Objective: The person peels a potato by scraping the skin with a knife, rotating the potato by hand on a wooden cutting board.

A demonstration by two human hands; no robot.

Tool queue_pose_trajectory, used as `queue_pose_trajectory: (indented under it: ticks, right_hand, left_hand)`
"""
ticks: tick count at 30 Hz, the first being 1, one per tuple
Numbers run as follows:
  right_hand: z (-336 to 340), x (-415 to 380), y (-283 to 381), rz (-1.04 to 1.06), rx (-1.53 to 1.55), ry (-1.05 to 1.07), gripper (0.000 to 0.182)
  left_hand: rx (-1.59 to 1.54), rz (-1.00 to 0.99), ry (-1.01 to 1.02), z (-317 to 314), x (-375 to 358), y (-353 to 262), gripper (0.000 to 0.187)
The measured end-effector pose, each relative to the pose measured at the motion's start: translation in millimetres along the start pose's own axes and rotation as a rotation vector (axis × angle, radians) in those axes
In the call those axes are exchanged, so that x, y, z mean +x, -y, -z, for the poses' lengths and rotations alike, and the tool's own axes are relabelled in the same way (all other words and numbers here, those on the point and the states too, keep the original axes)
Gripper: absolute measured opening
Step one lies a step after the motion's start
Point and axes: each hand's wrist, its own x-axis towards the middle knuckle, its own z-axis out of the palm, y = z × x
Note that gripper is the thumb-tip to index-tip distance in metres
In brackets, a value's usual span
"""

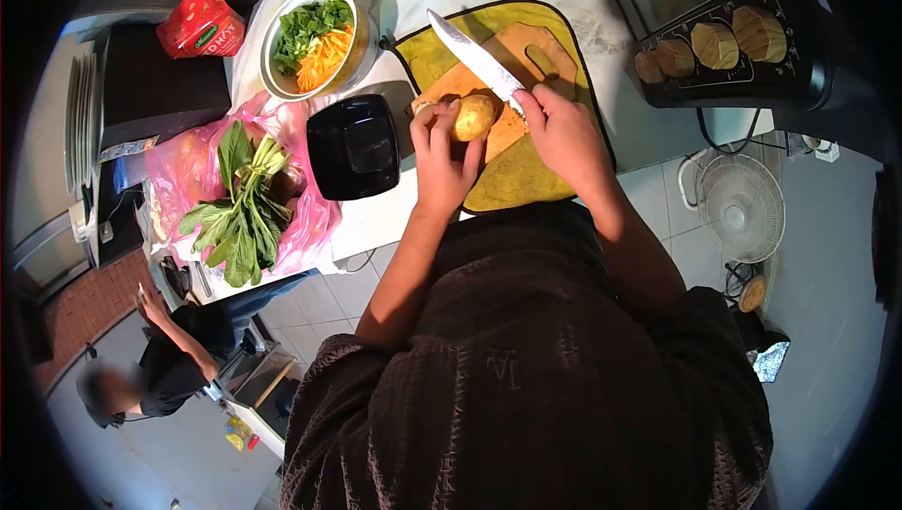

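Observation:
A round yellow-brown potato [474, 118] is held by the fingers of my left hand [445, 159] over the wooden cutting board [515, 44]. My right hand [564, 131] grips the handle of a large knife [474, 57], whose blade points up and left across the board, to the right of the potato and above it. Under the board lies a yellow-green cloth [526, 174] with a dark edge. To the left of my left hand stands a black square bowl [353, 146] with nothing visible inside.
A white bowl [266, 57] holds chopped greens and orange shreds. Leafy greens [246, 193] lie on a pink plastic bag [315, 219]. A red packet [201, 22] stands behind. An oven-like appliance [723, 78] is at right, a fan [742, 209] below. Another person [178, 360] is at lower left.

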Motion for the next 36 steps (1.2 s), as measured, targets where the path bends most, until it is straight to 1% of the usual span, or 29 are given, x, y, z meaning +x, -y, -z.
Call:
queue_pose_trajectory:
  ticks: [2, 3, 4, 7, 10, 14, 17, 19, 20, 23, 27, 29, 31, 32, 33, 36]
  right_hand:
    - [-7, -4, -6, 0.004, -0.025, -0.003, 0.036]
    - [-11, -6, -8, 0.018, -0.041, -0.019, 0.035]
    - [-13, -7, -9, 0.033, -0.056, -0.036, 0.034]
    - [-10, -6, -6, 0.018, -0.004, -0.009, 0.033]
    - [-6, -8, 5, 0.057, 0.011, -0.011, 0.031]
    - [-12, -7, 3, 0.045, -0.071, 0.013, 0.032]
    - [-15, -3, -1, 0.076, -0.115, -0.015, 0.032]
    - [-17, -7, 1, 0.099, -0.108, -0.101, 0.031]
    - [-18, -6, 2, 0.102, -0.108, -0.098, 0.031]
    - [-23, -9, 0, 0.056, -0.037, -0.031, 0.032]
    - [-23, 0, -4, 0.040, -0.032, -0.052, 0.032]
    - [-21, -2, 1, 0.101, 0.075, -0.054, 0.032]
    - [-24, -3, 1, 0.122, 0.057, -0.036, 0.032]
    - [-26, -3, -1, 0.143, 0.040, -0.024, 0.032]
    - [-30, -1, -4, 0.138, 0.038, -0.062, 0.032]
    - [-28, 12, -11, 0.120, -0.021, -0.058, 0.031]
  left_hand:
    - [-0.086, 0.018, 0.074, 5, -1, -12, 0.066]
    - [-0.121, -0.016, 0.090, 6, -3, -13, 0.060]
    - [-0.119, -0.015, 0.095, 5, -6, -9, 0.060]
    - [-0.135, -0.061, 0.044, 0, -10, -2, 0.049]
    - [-0.101, -0.068, 0.049, 1, -13, -4, 0.046]
    - [-0.150, -0.057, 0.002, -7, -17, -1, 0.044]
    - [-0.155, -0.059, -0.029, -9, -18, -2, 0.045]
    - [-0.116, -0.085, -0.043, -8, -16, -3, 0.044]
    - [-0.114, -0.083, -0.046, -9, -14, -2, 0.044]
    - [-0.144, -0.077, -0.050, -10, -16, -3, 0.043]
    - [-0.150, -0.032, -0.090, -12, -18, -2, 0.043]
    - [-0.166, -0.006, -0.115, -13, -15, -1, 0.043]
    - [0.083, 0.080, -0.069, -7, -17, 0, 0.041]
    - [0.084, 0.080, -0.066, -6, -17, 1, 0.041]
    - [0.072, 0.064, -0.058, -6, -15, 3, 0.041]
    - [0.099, 0.044, -0.067, -7, -14, 3, 0.041]
